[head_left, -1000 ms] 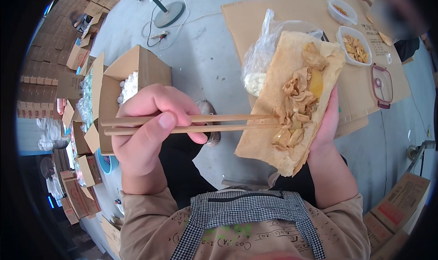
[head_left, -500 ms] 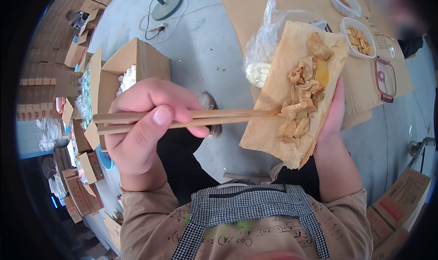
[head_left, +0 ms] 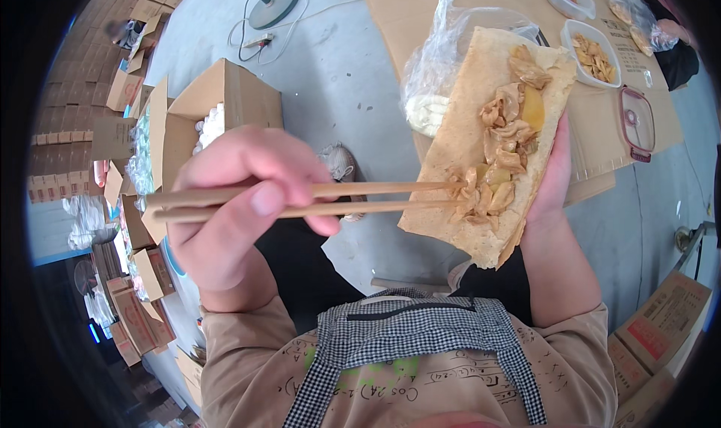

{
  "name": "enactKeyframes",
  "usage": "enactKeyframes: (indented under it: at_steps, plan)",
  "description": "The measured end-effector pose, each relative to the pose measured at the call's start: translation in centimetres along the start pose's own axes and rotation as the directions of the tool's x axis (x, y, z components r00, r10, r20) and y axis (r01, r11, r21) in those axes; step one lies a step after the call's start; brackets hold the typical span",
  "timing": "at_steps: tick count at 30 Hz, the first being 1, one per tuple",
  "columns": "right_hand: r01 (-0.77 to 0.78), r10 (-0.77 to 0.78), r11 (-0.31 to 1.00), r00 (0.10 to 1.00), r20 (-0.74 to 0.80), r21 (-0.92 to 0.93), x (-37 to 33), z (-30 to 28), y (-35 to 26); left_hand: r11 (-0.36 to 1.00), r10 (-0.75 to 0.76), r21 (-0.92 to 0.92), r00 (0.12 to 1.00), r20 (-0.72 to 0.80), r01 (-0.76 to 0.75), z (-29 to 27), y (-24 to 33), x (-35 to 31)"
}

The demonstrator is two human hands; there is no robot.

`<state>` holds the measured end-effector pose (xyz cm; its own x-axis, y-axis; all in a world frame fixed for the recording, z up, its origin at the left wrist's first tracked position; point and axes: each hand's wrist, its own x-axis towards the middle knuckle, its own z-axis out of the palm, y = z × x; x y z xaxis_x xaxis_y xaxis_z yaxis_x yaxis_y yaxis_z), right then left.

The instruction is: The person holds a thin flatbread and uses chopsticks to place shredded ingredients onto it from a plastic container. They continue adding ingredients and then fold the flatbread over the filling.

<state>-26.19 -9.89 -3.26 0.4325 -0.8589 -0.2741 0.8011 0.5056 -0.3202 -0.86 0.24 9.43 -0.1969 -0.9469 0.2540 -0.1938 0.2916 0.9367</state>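
Two wooden chopsticks (head_left: pixel 315 200) are pinched in the left hand (head_left: pixel 233 203), and their tips press into the pile of pale filling pieces (head_left: pixel 505 152) on the flatbread (head_left: pixel 481 143). The right hand (head_left: pixel 552 184) cups this flatbread from below, open like a tray and tilted. The filling lies near the lower edge, so a strong push from the chopsticks may slide pieces off onto the lap or the grey floor (head_left: pixel 338 82). The bread may also tear or fold, because only the palm supports it.
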Motion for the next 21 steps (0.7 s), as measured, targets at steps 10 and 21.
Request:
enactKeyframes:
  at_steps: [10, 21]
  plan:
    - [-0.035, 0.037, 0.998, 0.999, 0.026, -0.054, 0.1, -0.4, 0.5, 0.993, 0.096, -0.072, 0.995, 0.019, -0.095, 0.0, -1.4, 0.9]
    - [-0.102, 0.101, 0.995, 0.990, 0.095, 0.005, -0.3, -0.4, 0.6, 0.985, -0.013, -0.173, 0.999, -0.050, 0.004, -1.5, -1.6, 1.3]
